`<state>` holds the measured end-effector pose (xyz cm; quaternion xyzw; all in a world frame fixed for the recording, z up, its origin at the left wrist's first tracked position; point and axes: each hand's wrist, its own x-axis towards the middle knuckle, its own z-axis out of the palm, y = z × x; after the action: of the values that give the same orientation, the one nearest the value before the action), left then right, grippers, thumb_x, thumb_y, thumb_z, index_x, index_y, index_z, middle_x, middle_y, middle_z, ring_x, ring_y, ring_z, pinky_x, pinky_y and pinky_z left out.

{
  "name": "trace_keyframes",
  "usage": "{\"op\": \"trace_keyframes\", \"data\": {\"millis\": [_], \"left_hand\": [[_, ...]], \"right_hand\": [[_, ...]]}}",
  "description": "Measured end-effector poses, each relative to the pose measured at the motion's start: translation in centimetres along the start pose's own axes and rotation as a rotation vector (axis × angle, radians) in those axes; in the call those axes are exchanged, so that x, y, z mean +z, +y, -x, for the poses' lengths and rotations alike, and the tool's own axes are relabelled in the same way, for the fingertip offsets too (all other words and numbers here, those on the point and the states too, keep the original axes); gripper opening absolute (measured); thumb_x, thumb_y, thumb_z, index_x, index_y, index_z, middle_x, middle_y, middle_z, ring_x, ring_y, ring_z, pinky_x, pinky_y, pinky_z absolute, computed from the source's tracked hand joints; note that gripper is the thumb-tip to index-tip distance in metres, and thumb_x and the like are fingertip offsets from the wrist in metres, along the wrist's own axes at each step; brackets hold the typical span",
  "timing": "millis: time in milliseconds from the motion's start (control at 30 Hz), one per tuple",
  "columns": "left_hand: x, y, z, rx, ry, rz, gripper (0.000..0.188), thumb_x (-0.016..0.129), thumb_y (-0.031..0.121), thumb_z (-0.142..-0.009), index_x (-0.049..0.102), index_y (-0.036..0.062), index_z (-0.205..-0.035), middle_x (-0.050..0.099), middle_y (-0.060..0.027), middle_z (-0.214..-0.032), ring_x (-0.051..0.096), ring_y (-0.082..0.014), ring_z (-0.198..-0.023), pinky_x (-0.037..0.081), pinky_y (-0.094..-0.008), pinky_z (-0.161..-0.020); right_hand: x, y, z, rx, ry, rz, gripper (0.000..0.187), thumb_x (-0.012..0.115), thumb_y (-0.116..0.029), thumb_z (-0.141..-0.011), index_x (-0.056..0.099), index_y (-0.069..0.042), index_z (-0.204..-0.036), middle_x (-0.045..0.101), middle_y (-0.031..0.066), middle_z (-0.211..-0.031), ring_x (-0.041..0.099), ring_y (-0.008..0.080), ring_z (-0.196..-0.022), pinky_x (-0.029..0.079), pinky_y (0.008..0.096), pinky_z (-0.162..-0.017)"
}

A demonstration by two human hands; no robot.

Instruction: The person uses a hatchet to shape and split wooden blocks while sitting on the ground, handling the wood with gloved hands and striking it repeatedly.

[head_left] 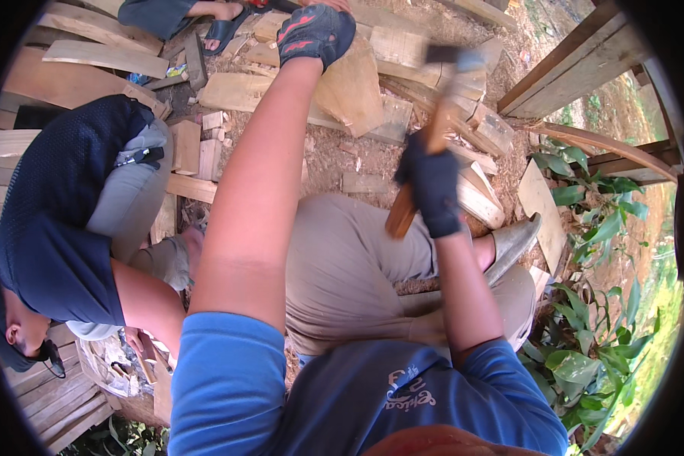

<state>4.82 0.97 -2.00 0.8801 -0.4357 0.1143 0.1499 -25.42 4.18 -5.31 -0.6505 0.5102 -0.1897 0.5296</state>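
Observation:
My right hand (431, 186), in a dark fingerless glove, is wrapped round the wooden handle of a hammer (437, 129). The hammer is raised, and motion blurs its dark metal head. Stretched far forward, my left hand (315, 34) wears a black and grey glove with red marks. Its fingers look curled at the picture's top edge, beside a broad pale wooden board (351, 90); what they hold is hidden. Below the hammer, a split piece of wood (479, 199) lies near my shoe (515, 245).
Planks (106, 57) and offcuts cover the ground ahead and to the left. A co-worker (68, 205) in dark clothes bends close on my left. Another person's sandaled foot (224, 29) is at the far left. Leafy plants (585, 365) and a timber structure (577, 68) stand on the right.

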Motion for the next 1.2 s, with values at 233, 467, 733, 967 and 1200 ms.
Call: {"op": "trace_keyframes", "data": {"millis": [233,467,733,967,1200], "left_hand": [[-2.8,1.8,1.4,-0.024,-0.090,0.011,0.035,0.057,0.031,-0.099,0.079,0.0178,-0.122,0.078,-0.0122,-0.128,0.075,-0.0349,-0.114,0.060,-0.0474,-0.098],[-1.8,0.9,0.8,-0.163,-0.055,0.053,0.053,0.051,0.044,-0.100,0.079,0.0042,-0.119,0.076,-0.0284,-0.122,0.073,-0.0449,-0.116,0.057,-0.0547,-0.102],[-1.0,-0.6,0.2,-0.150,-0.018,0.034,0.053,0.054,0.048,-0.098,0.081,0.0060,-0.114,0.078,-0.0235,-0.119,0.074,-0.0409,-0.111,0.057,-0.0505,-0.097],[0.6,-0.6,-0.1,-0.004,0.188,0.119,0.047,0.053,0.046,-0.097,0.081,0.0097,-0.109,0.078,-0.0198,-0.116,0.074,-0.0413,-0.109,0.059,-0.0517,-0.093],[2.1,-2.3,-1.6,0.039,0.101,-0.077,0.050,0.047,0.038,-0.103,0.082,0.0041,-0.092,0.079,-0.0270,-0.094,0.079,-0.0454,-0.091,0.061,-0.0568,-0.084]], "right_hand": [[-2.0,0.3,1.5,0.085,-0.156,-0.291,0.027,0.079,-0.026,-0.097,0.071,0.000,-0.095,0.066,0.0041,-0.065,0.065,0.0150,-0.055,0.051,0.0298,-0.053],[-8.7,-9.3,6.3,-0.571,0.253,-0.594,0.018,0.077,-0.019,-0.102,0.071,-0.002,-0.099,0.062,0.0052,-0.069,0.061,0.0144,-0.057,0.047,0.0310,-0.052],[2.2,1.2,0.1,0.049,-0.139,0.130,0.042,0.073,-0.038,-0.100,0.073,0.003,-0.092,0.073,0.0118,-0.068,0.075,0.0213,-0.063,0.059,0.0398,-0.064],[-1.4,8.3,-1.0,0.226,-0.111,-0.245,0.024,0.078,-0.020,-0.096,0.068,0.001,-0.089,0.064,0.0070,-0.065,0.063,0.0185,-0.051,0.050,0.0346,-0.049],[-6.0,-4.0,2.3,-0.276,0.115,-0.604,0.018,0.073,-0.017,-0.103,0.071,-0.004,-0.091,0.065,0.0042,-0.064,0.064,0.0128,-0.056,0.050,0.0294,-0.054]]}}
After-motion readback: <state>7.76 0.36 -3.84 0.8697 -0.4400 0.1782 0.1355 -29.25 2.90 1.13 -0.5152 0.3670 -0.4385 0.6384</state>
